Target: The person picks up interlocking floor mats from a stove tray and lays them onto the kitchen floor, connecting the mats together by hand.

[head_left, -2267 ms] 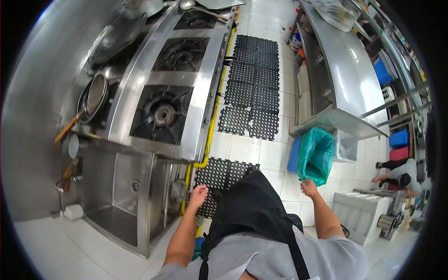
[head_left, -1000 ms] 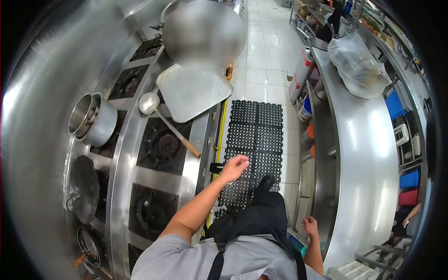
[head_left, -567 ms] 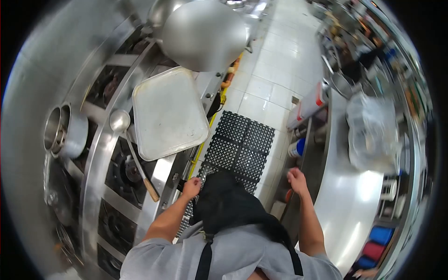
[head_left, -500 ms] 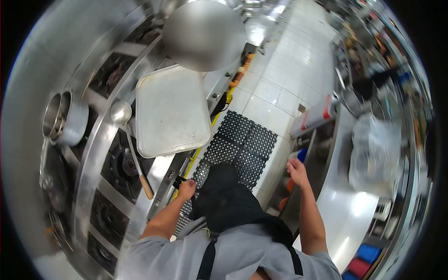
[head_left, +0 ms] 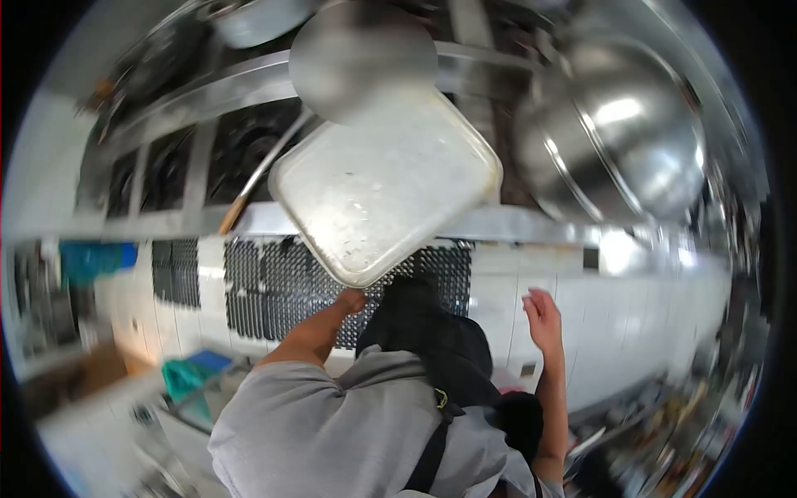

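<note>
A large pale metal tray (head_left: 390, 191) rests over the stove, its near corner jutting past the front edge above the floor mat. Just below that corner is my left hand (head_left: 353, 300), small and blurred; whether it touches the tray cannot be told, and its fingers do not show clearly. Away to the right, my right hand (head_left: 544, 319) hangs over the floor, open, fingers apart and holding nothing. Left of the tray lies a ladle (head_left: 264, 170) with a wooden handle; its bowl is hidden.
A big shiny steel bowl (head_left: 614, 137) stands right of the tray. Burners (head_left: 253, 145) line the stove at left, with a pot (head_left: 261, 21) behind. Black perforated mats (head_left: 274, 282) cover part of the tiled floor. Cluttered shelving (head_left: 656, 440) runs along the lower right. A blurred round patch covers the top middle.
The view has swung left to face the stove, so the tray appears turned and nearer. The steel bowl has come into view at right. My left hand now appears below the tray's corner.
</note>
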Motion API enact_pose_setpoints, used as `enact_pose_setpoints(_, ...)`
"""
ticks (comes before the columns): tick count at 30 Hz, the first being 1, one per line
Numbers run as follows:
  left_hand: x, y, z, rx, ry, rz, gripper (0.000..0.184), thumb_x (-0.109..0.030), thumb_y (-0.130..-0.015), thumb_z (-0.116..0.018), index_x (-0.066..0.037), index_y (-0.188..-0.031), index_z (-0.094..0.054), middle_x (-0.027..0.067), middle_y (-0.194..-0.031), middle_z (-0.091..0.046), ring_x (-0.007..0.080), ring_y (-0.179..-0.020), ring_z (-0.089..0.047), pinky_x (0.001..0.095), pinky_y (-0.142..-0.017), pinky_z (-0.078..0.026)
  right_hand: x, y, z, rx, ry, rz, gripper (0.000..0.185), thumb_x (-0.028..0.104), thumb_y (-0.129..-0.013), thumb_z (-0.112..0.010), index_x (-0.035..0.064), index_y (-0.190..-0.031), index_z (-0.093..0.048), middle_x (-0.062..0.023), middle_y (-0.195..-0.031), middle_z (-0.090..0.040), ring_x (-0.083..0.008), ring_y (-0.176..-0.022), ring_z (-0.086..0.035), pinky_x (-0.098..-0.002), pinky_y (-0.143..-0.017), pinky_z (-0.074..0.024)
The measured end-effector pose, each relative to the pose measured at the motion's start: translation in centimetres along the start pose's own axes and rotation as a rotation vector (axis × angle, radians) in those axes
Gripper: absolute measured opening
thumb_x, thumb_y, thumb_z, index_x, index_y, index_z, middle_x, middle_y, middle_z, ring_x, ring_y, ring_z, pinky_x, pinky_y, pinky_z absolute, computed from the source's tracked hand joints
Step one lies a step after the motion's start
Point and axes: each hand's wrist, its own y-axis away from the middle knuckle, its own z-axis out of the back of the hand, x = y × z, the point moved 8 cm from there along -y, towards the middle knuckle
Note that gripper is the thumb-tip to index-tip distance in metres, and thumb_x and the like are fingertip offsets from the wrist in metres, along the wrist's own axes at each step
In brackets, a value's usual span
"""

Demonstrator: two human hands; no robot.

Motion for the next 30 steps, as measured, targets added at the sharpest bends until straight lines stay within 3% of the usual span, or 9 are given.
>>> enact_pose_setpoints(3,-4.4,-0.6,0.9,-0.240,0.327,0.229,0.030,-0.027,-0.083,-0.053,-0.004,-0.092,-0.070,0.0234,-0.105,-0.065,0.0378,-0.101,-0.062,0.0471,-0.087,-0.050,-3.1,-4.7,0.6,0.172,0.025,0.126,0.028,0.017,-0.092,-0.063,0.0016,-0.114,-0.058,-0.0045,-0.087,-0.063,-0.0084,-0.075,-0.055,-0.0223,-0.067,-0.0451)
enact_pose_setpoints(5,-7.2,2.3,1.3,-0.658,0.730,0.369,0.036,-0.036,-0.082,-0.057,-0.003,-0.092,-0.069,0.0246,-0.102,-0.065,0.0388,-0.097,-0.063,0.0463,-0.084,-0.050,-4.0,-7.1,0.0,0.431,-0.034,0.108,0.027,0.015,-0.091,-0.063,0.0022,-0.114,-0.058,-0.0048,-0.091,-0.065,-0.0091,-0.080,-0.059,-0.0224,-0.072,-0.0478)
enact_pose_setpoints(8,-12.1,7.1,-4.3,-0.880,0.994,0.578,0.040,-0.036,-0.075,-0.068,-0.001,-0.096,-0.065,0.0259,-0.096,-0.064,0.0425,-0.091,-0.062,0.0454,-0.080,-0.050,-7.1,-9.7,-1.4,0.758,0.125,0.158,0.029,0.014,-0.090,-0.064,0.0026,-0.115,-0.057,-0.0062,-0.093,-0.066,-0.0103,-0.082,-0.060,-0.0238,-0.072,-0.0491)
enact_pose_setpoints(10,-16.1,10.8,-10.7,-1.264,0.976,0.858,0.034,-0.027,-0.079,-0.066,-0.001,-0.100,-0.062,0.0235,-0.096,-0.066,0.0397,-0.091,-0.064,0.0438,-0.078,-0.051,-5.6,-9.8,-1.7,0.933,0.228,0.267,0.030,0.016,-0.090,-0.064,0.0033,-0.116,-0.057,-0.0071,-0.093,-0.066,-0.0120,-0.084,-0.062,-0.0251,-0.073,-0.0496)
enact_pose_setpoints(12,-24.9,17.8,-10.7,-1.257,1.238,1.276,0.024,-0.016,-0.085,-0.058,-0.003,-0.104,-0.063,0.0211,-0.097,-0.067,0.0354,-0.091,-0.065,0.0417,-0.080,-0.051,-5.4,-9.5,-1.3,1.067,0.252,0.315,0.030,0.017,-0.090,-0.064,0.0036,-0.116,-0.057,-0.0072,-0.093,-0.066,-0.0124,-0.084,-0.062,-0.0255,-0.073,-0.0498)
enact_pose_setpoints(16,-37.4,24.8,-15.2,-1.558,0.989,1.545,0.022,-0.014,-0.085,-0.058,0.000,-0.102,-0.062,0.0181,-0.096,-0.067,0.0321,-0.090,-0.066,0.0394,-0.081,-0.051,-6.4,-10.0,0.6,1.177,0.363,0.461,0.029,0.018,-0.089,-0.063,0.0043,-0.114,-0.058,-0.0093,-0.096,-0.067,-0.0183,-0.085,-0.064,-0.0306,-0.076,-0.0501)
enact_pose_setpoints(21,-47.8,27.3,-17.3,-1.679,0.897,1.730,0.022,-0.012,-0.084,-0.061,-0.001,-0.103,-0.062,0.0160,-0.097,-0.065,0.0319,-0.093,-0.062,0.0389,-0.085,-0.049,-5.4,-10.3,3.2,1.054,0.483,0.814,0.026,0.016,-0.085,-0.063,0.0052,-0.108,-0.061,-0.0103,-0.095,-0.066,-0.0267,-0.091,-0.062,-0.0382,-0.086,-0.0462)
enact_pose_setpoints(23,-50.3,26.9,-17.8,-1.577,0.745,1.812,0.026,-0.012,-0.082,-0.062,-0.003,-0.107,-0.060,0.0144,-0.106,-0.062,0.0320,-0.102,-0.057,0.0417,-0.089,-0.046,-3.3,-9.7,4.3,0.951,0.542,1.130,0.024,0.016,-0.082,-0.062,0.0064,-0.105,-0.062,-0.0099,-0.093,-0.065,-0.0281,-0.096,-0.058,-0.0410,-0.094,-0.0397)
enact_pose_setpoints(30,-55.7,31.4,-22.3,-1.407,0.364,2.097,0.040,-0.013,-0.075,-0.065,-0.008,-0.114,-0.059,0.0161,-0.121,-0.054,0.0347,-0.114,-0.049,0.0443,-0.096,-0.041,-3.2,-12.0,7.8,0.811,0.788,1.502,0.020,0.017,-0.077,-0.066,0.0067,-0.094,-0.061,-0.0098,-0.090,-0.062,-0.0297,-0.098,-0.055,-0.0449,-0.098,-0.0353)
